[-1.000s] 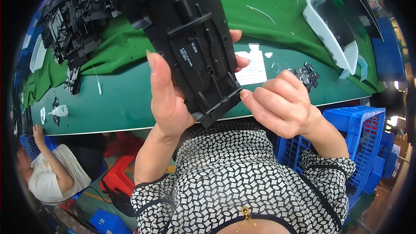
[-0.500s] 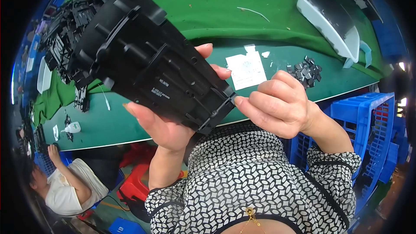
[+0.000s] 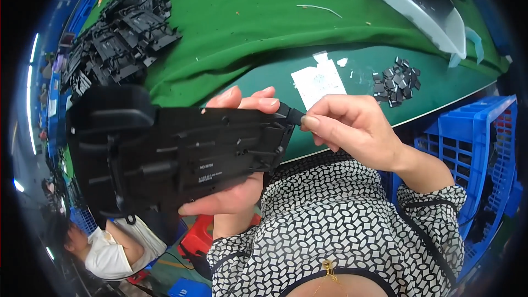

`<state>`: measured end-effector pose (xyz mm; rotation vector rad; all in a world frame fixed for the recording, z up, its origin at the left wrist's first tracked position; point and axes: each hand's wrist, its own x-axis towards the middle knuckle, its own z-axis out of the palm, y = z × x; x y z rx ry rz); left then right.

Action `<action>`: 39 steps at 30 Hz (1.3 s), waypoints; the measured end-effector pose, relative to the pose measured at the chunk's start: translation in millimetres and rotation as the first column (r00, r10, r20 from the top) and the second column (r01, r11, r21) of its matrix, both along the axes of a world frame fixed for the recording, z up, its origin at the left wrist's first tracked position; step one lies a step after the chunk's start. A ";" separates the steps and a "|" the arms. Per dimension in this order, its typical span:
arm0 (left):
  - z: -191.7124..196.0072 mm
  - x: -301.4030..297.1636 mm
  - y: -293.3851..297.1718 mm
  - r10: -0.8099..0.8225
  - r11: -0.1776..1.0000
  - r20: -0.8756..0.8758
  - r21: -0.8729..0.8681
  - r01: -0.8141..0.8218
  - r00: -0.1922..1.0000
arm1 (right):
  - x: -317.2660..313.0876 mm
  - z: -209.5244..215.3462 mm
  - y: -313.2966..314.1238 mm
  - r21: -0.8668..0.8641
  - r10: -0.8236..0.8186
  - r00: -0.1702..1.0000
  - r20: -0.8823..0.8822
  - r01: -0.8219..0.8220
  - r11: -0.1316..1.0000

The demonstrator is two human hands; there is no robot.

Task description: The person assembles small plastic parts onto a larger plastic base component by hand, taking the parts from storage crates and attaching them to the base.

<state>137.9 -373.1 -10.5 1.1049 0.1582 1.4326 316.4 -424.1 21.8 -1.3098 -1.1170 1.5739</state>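
My left hand (image 3: 237,195) is closed around a large black plastic moulded body (image 3: 187,157), long, with ribs, holes and fine pale print on the side that shows. Its wider end points left, and its narrower end lies toward my right hand (image 3: 357,135). Thumb and fingertips of that right hand pinch a small flat black piece (image 3: 295,116) against the upper corner of the narrow end. Whether the piece is fixed there or only touching, I cannot tell. Beyond the hands, a pile of similar small black pieces (image 3: 397,82) lies on the green table (image 3: 275,85).
A white sheet of paper (image 3: 319,83) lies behind my right hand. Far right stands a white plastic bin (image 3: 423,14); far left, a heap of black plastic parts (image 3: 126,33) on green cloth. Blue crates (image 3: 473,126) stand at right. Another person (image 3: 110,256) sits lower left.
The black body has swung down at its wide end and lies nearly level. A small black piece now shows between my right fingertips and its narrow end.
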 end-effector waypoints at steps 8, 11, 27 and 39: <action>-0.5 -3.6 -4.2 0.058 0.986 -0.086 0.160 -0.043 0.995 | -6.9 -0.4 0.3 -0.036 0.009 0.989 -0.151 -0.014 0.999; -4.1 -3.8 -2.3 0.032 0.985 -0.101 0.173 -0.015 0.994 | -6.0 -2.1 0.8 -0.022 0.008 0.991 -0.132 -0.011 1.000; 1.0 11.5 -16.8 0.105 0.994 -0.057 0.031 -0.103 0.993 | -2.2 -10.7 -4.2 0.057 -0.011 0.994 -0.108 0.018 0.998; -7.3 -17.3 35.1 -0.087 0.927 0.181 -0.345 0.146 0.980 | 126.9 -6.4 -21.1 0.557 -0.504 0.376 0.778 -0.042 0.829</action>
